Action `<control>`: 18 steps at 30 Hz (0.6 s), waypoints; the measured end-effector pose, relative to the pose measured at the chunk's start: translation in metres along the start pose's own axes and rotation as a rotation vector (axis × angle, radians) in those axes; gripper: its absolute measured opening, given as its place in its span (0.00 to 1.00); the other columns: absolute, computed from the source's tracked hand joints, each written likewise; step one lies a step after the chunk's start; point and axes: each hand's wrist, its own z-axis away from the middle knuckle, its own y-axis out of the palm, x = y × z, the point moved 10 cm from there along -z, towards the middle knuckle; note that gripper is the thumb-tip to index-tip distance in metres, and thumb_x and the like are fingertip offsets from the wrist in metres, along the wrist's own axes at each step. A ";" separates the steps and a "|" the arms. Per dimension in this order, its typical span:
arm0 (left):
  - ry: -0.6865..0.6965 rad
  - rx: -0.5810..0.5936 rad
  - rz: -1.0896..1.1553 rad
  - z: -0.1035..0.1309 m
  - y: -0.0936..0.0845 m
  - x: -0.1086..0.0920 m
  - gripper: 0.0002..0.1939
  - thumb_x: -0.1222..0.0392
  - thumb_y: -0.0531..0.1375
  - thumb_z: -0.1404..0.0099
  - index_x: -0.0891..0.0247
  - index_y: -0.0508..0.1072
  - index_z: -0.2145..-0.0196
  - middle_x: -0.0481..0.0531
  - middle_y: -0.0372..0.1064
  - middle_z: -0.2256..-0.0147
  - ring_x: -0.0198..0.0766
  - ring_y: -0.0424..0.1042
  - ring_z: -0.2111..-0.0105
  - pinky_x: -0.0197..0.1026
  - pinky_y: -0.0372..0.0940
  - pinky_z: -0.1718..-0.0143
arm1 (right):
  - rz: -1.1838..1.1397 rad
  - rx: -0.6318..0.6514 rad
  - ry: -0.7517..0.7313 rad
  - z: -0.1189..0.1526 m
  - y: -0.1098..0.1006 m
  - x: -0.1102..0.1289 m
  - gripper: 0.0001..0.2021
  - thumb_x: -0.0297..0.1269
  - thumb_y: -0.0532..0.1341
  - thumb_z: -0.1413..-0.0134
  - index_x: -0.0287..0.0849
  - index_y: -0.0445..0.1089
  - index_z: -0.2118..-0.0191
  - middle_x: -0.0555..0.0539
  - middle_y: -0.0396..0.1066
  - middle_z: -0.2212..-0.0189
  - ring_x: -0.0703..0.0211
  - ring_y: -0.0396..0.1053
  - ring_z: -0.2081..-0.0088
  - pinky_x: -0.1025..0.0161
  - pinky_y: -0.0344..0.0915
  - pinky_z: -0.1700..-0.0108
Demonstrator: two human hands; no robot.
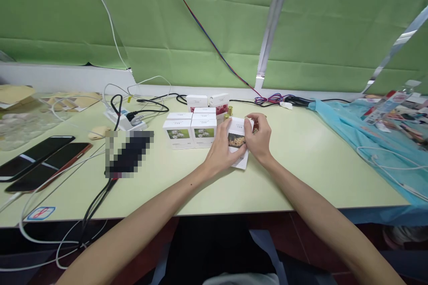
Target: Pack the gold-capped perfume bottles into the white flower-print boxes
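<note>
Between both hands is a small white carton (238,125) with a photo of yellowish-brown bits on its front. My left hand (219,149) wraps its left side, the thumb lying across the front. My right hand (259,137) grips the upper right side. A white panel (240,160) shows below the fingers near the tabletop; whether it is an open flap I cannot tell. To the left stand several white cartons (178,136) with white-flower pictures. Behind them are two cartons (220,101) with red pictures. Small gold-capped items (230,110) stand behind my hands, partly hidden.
A power strip (124,118) with cables lies left of the cartons. Phones (47,169) and loose cords cover the table's left. At right, a blue plastic sheet (364,142) holds a clear bottle (394,102). Wires (267,99) run along the back edge.
</note>
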 end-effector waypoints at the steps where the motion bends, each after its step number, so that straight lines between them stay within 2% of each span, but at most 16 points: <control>1: 0.006 -0.003 0.005 0.000 -0.001 -0.001 0.45 0.54 0.65 0.37 0.55 0.44 0.32 0.64 0.53 0.34 0.54 0.58 0.34 0.58 0.61 0.36 | -0.007 0.000 0.007 0.000 0.000 -0.001 0.05 0.38 0.57 0.38 0.43 0.67 0.62 0.46 0.69 0.67 0.58 0.65 0.67 0.59 0.63 0.64; 9: -0.006 -0.014 0.096 -0.001 -0.002 0.001 0.45 0.55 0.66 0.38 0.55 0.43 0.32 0.65 0.54 0.34 0.53 0.61 0.35 0.58 0.62 0.36 | -0.090 0.033 0.074 0.003 0.004 -0.009 0.07 0.40 0.59 0.39 0.42 0.68 0.62 0.46 0.70 0.66 0.58 0.66 0.66 0.60 0.65 0.65; 14: -0.034 -0.019 0.134 -0.002 -0.002 0.008 0.45 0.55 0.68 0.38 0.55 0.44 0.33 0.65 0.56 0.34 0.53 0.62 0.35 0.57 0.63 0.37 | -0.128 0.063 0.143 0.005 0.009 -0.017 0.11 0.42 0.58 0.39 0.41 0.69 0.56 0.43 0.74 0.61 0.57 0.70 0.62 0.61 0.65 0.64; 18: -0.043 -0.026 0.106 -0.002 -0.003 0.009 0.45 0.55 0.68 0.39 0.56 0.45 0.34 0.65 0.57 0.36 0.55 0.62 0.35 0.58 0.63 0.37 | -0.125 0.062 0.179 0.008 0.010 -0.022 0.13 0.43 0.58 0.38 0.41 0.71 0.55 0.47 0.72 0.66 0.59 0.67 0.67 0.61 0.64 0.64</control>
